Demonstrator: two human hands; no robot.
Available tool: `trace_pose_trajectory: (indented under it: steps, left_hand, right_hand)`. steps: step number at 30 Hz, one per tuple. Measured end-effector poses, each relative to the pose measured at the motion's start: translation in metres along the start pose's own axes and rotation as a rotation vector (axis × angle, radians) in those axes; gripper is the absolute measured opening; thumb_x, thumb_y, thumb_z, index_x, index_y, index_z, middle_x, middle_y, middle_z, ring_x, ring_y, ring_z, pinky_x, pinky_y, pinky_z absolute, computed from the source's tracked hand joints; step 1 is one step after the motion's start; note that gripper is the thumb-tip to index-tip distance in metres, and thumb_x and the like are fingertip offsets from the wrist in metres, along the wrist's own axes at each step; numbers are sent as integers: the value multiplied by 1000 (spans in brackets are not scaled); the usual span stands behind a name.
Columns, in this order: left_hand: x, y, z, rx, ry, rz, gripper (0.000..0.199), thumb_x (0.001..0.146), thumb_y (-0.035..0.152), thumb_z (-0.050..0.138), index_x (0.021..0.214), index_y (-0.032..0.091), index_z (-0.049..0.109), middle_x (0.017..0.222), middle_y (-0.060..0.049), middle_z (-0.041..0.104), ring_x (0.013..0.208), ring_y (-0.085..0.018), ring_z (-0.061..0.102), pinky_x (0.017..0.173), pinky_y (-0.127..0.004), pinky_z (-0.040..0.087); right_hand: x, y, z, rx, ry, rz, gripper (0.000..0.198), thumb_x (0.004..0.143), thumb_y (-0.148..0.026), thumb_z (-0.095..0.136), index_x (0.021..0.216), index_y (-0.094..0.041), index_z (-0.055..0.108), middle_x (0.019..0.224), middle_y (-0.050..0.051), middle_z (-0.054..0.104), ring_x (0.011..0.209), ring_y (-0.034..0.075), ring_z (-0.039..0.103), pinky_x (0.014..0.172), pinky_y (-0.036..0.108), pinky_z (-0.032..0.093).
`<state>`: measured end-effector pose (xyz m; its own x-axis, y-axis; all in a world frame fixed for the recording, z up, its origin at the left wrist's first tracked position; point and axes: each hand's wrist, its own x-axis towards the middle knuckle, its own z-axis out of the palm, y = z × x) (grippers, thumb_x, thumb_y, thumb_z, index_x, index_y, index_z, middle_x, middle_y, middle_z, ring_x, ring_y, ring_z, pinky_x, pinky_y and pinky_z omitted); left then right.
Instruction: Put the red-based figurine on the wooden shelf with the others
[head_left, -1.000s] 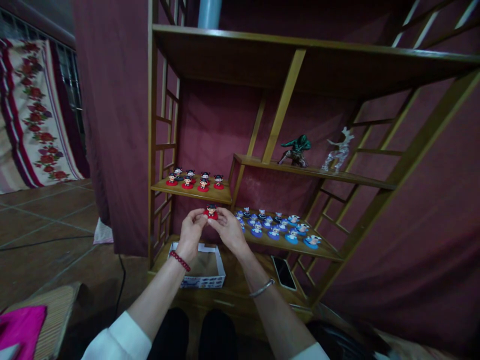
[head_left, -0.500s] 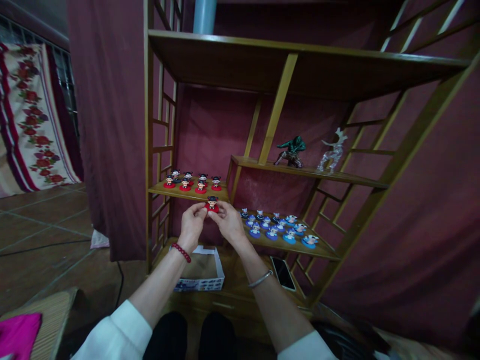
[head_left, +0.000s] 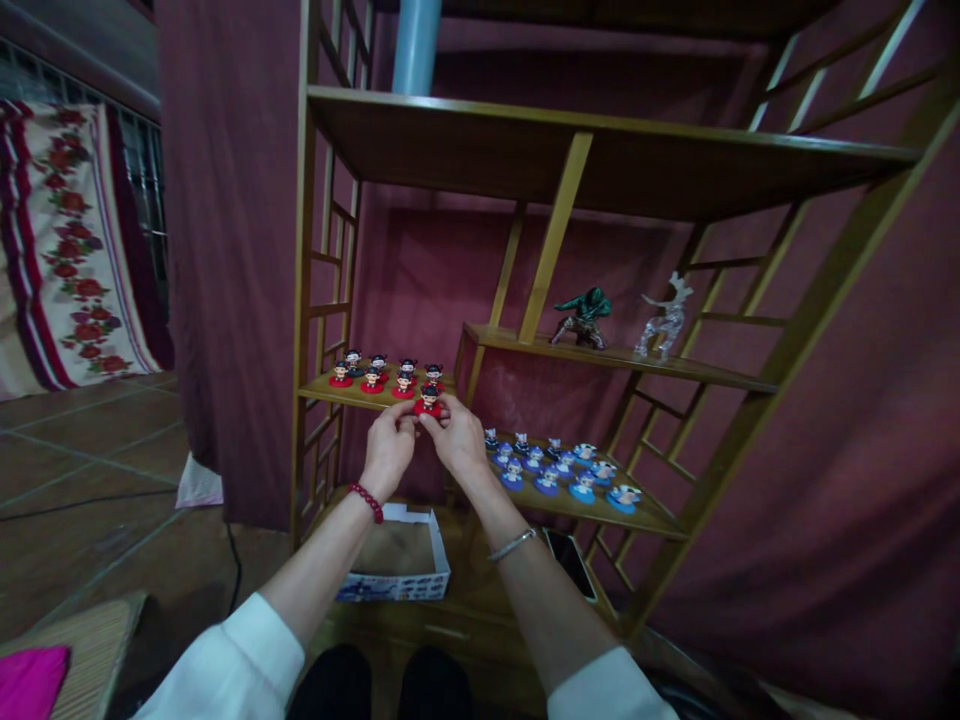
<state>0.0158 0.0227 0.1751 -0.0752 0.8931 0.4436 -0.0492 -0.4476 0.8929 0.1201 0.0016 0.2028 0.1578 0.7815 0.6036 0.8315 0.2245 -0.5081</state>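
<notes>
Between my fingertips is a small black-haired figurine (head_left: pixel 429 401) on a round red base, upright at the front edge of the left shelf (head_left: pixel 319 386). My left hand (head_left: pixel 388 450) pinches the base from the left, and my right hand (head_left: pixel 456 438) grips it from the right. Whether the base touches the shelf I cannot tell. Just behind it, several similar figurines (head_left: pixel 373 378) stand in two rows, most on red bases. On the lower right shelf, several purple and blue figurines (head_left: pixel 547 480) are lined up.
An open cardboard box (head_left: pixel 405 585) sits below my hands, with a phone (head_left: pixel 571 563) to its right. A green crouching figure (head_left: pixel 583 318) and a clear deer figure (head_left: pixel 664 318) occupy the middle shelf. A blue cylinder (head_left: pixel 417 45) stands on the upper shelf.
Both hands have carried the red-based figurine slightly forward, up to the shelf's front edge beside the other figurines. The camera view has tilted a little, so the shelves appear lower.
</notes>
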Motion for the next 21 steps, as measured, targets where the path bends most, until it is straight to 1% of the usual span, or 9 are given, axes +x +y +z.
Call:
trace_pose_trajectory:
  steps: [4,7,9,11,14,18,21]
  left_hand:
    - [6,4,-2,199,-14,34,36,74,11,44,106,13,61,98,-9,68,82,-15,63,83,-28,48]
    - [8,12,-3,291,-44,40,39,74,9,42,109,12,60,99,-9,68,81,-14,63,82,-27,47]
    - [9,16,-3,321,-57,34,40,75,10,40,110,11,60,98,-9,68,78,-14,63,80,-26,47]
    - [12,19,-3,335,-85,14,41,76,10,39,112,11,59,92,-9,70,73,-14,63,77,-26,47]
    - [17,17,-3,361,-141,-1,43,76,11,38,114,9,58,75,-8,71,66,-16,63,75,-28,47]
    - [24,11,-4,371,-181,-8,44,76,11,39,115,12,58,58,-3,67,59,-16,63,72,-28,47]
    - [27,8,-3,359,-167,23,42,74,10,42,112,15,61,57,-2,66,64,-17,64,75,-28,47]
  right_hand:
    - [6,-7,0,-169,6,7,31,80,-31,55,109,-20,54,98,6,66,89,18,60,77,28,45]
    - [10,-10,1,-258,6,13,35,81,-32,53,114,-18,52,99,8,65,93,21,58,77,29,44]
    - [12,-12,2,-292,-5,25,42,81,-32,53,120,-16,48,98,9,65,95,22,58,78,30,43]
    - [15,-13,4,-315,-19,58,50,81,-32,54,126,-15,41,98,11,64,94,23,58,77,30,43]
    - [18,-15,7,-360,-33,113,57,81,-33,53,131,-13,33,98,13,63,94,23,59,77,30,43]
    - [20,-16,8,-377,-69,115,57,82,-30,53,131,-14,29,95,14,64,95,23,60,77,30,43]
    - [22,-17,9,-388,-86,141,57,82,-30,52,131,-12,28,94,15,65,92,24,61,75,31,44]
